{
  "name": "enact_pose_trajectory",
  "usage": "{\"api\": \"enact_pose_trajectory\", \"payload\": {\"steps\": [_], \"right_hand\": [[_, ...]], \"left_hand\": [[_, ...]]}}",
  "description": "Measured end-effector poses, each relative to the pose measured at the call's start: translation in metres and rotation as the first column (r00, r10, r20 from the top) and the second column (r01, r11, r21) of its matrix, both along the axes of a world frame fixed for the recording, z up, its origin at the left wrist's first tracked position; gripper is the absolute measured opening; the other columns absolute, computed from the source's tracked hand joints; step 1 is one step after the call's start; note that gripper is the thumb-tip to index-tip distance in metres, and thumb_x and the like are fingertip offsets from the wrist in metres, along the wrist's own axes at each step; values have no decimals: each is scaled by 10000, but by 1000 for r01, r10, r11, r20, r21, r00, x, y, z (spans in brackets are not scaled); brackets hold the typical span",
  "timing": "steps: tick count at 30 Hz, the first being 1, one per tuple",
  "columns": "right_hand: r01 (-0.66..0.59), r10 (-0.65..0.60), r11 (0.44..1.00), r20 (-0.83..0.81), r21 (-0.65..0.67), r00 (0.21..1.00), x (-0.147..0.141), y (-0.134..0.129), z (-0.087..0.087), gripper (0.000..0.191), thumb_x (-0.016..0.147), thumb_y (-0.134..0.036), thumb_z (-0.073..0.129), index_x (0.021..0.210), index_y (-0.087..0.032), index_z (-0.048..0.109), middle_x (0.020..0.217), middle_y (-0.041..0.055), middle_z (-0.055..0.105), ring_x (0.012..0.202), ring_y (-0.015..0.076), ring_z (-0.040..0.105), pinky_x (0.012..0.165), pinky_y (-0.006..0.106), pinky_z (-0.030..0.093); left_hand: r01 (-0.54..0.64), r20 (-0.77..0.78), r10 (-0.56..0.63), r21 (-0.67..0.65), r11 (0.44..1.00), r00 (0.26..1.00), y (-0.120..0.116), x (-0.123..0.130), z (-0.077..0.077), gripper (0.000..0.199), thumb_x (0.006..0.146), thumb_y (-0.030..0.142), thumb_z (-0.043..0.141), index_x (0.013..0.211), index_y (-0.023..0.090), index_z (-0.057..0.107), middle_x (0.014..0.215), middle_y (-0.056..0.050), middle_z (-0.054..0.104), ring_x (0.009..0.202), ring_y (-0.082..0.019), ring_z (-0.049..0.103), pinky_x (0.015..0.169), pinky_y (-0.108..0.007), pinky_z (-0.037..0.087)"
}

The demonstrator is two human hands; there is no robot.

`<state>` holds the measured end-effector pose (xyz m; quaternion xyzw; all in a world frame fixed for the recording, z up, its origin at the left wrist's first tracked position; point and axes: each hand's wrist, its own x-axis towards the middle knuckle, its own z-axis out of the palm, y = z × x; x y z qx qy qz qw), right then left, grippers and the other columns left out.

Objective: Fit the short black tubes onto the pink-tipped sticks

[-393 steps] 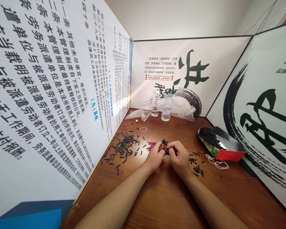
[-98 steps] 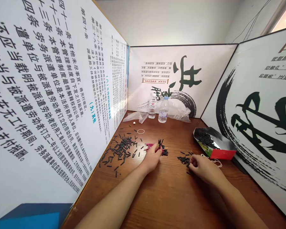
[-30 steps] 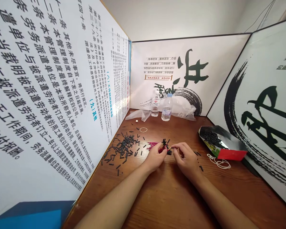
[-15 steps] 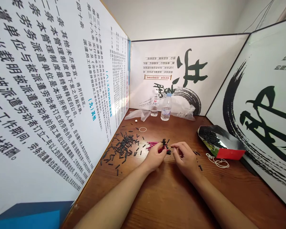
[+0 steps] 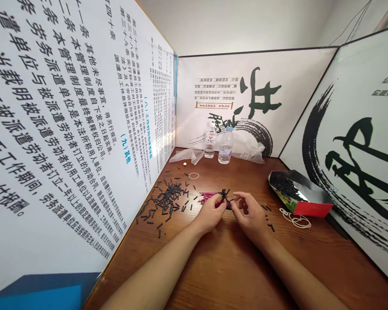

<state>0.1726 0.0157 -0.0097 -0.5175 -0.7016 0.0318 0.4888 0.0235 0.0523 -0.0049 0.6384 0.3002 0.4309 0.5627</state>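
Note:
My left hand is closed around a bundle of thin sticks, with dark ends that stick out past the fingers. Under and behind that hand, several magenta sticks lie on the table. Close to the bundle's dark ends, my right hand has thumb and forefinger brought together in a pinch. A small dark bit shows at those fingertips, too small to make out. To the left of my hands spreads a loose pile of short black tube-like pieces.
At right stands an open bag of black pieces, with white rubber bands before it. Two water bottles and clear plastic sit at the back. A single band lies behind the pile. Printed panels enclose the brown table.
My right hand has shifted slightly left, its fingertips now nearer the bundle's dark ends. A thin light tip seen at its fingers before no longer shows. My left hand has hardly moved.

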Motion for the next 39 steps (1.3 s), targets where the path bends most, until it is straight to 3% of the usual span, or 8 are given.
{"api": "enact_pose_trajectory", "payload": {"steps": [4,13,16,19,25,30,33,39], "right_hand": [[10,-10,1000,26,1,1000,1,0,1,92,888,-275,557,937,-200,580,785,5,549,644,129,500,643,269,428],[-42,42,999,2,-9,999,0,-1,2,141,905,-262,531,1015,-208,601,868,18,584,644,121,504,639,265,427],[27,-27,1000,1,-12,1000,3,-2,4,172,904,-260,501,1042,-204,587,859,19,579,665,134,510,659,277,426],[153,-149,987,89,-38,985,9,-2,7,136,866,-191,468,941,-199,581,857,24,585,747,159,532,714,296,415],[357,-293,933,472,-51,832,11,-4,10,141,779,-113,469,840,-197,565,849,49,628,844,221,522,732,344,348],[509,-368,860,652,-32,663,16,-8,6,74,795,-170,498,805,-193,567,818,84,628,801,239,521,701,360,309],[540,-327,834,689,-112,647,21,-7,3,80,813,-189,484,783,-195,557,815,85,629,779,238,538,688,357,298],[525,-287,837,689,-158,665,23,-3,1,73,816,-191,483,777,-197,545,809,74,634,789,244,549,691,354,292]], "left_hand": [[-4,-3,4,-6,1000,1000,0,-1,0,151,865,283,515,871,136,551,856,-46,573,803,-146,502,769,-268,406],[-12,28,13,-54,998,1000,-2,-2,5,116,867,242,507,859,131,543,816,-32,552,752,-124,479,712,-241,395],[-47,43,52,-106,993,998,-1,-2,4,102,854,233,522,819,138,520,750,-10,519,688,-105,450,659,-227,378],[-80,55,92,-181,980,994,-1,-2,2,138,842,265,531,771,159,478,643,28,435,587,-84,385,580,-213,337],[-65,84,93,-293,954,992,-2,-2,5,159,818,296,537,761,174,452,569,62,344,501,-65,299,506,-203,268],[-59,107,97,-311,949,990,-2,-1,6,99,808,238,518,763,175,456,562,65,344,497,-66,305,517,-202,278],[-87,95,118,-282,956,989,-2,0,6,127,815,254,530,746,174,459,564,62,354,512,-69,326,537,-206,306],[-120,76,140,-220,968,987,-3,0,4,195,826,342,571,768,173,495,576,45,408,570,-89,416,595,-221,381]]}}
